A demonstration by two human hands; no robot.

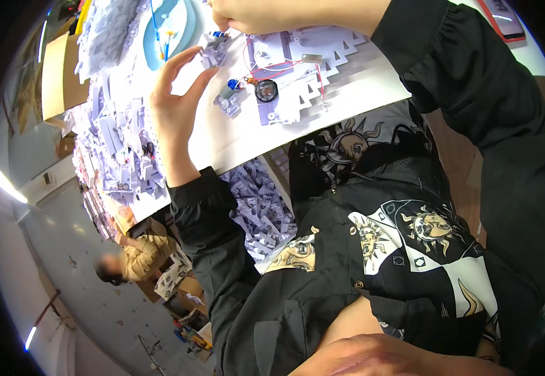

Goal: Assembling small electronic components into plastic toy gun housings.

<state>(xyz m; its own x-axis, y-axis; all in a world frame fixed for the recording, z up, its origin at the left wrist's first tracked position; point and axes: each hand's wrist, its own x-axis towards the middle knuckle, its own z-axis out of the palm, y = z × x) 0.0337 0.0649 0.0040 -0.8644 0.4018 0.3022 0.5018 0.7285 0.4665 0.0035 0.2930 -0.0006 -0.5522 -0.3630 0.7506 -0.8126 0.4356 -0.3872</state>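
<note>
Small plastic piece (212,55), pale grey with a bit of blue at its top, is held up over the white table (232,147), near the far edge of the view, between the two hands. By the left hand (175,94) it looks to be pinched at one side, index fingertip and thumb tip set against the body, the rest of the palm kept well clear. The right hand (253,14) is bent in at the blue end with its fingers curled, but it's partly cut off by the top edge, so whether anything is gripped there can't be made out.

Handling-wise, it'd be judged very light and pretty stiff, hard plastic most likely, maybe a bit slick on the smooth faces. The blue bit would be guessed to be the delicate end, so it's best not squeezed or pulled. The grey body is where hold should be taken, low down and across the sides, with fingertips only.

A similar grey piece with a blue top (228,99) can be seen just beside the round black part (266,91), where thin red wires (285,64) are strung; those could be snagged pretty easily by a sleeve or a finger
</note>
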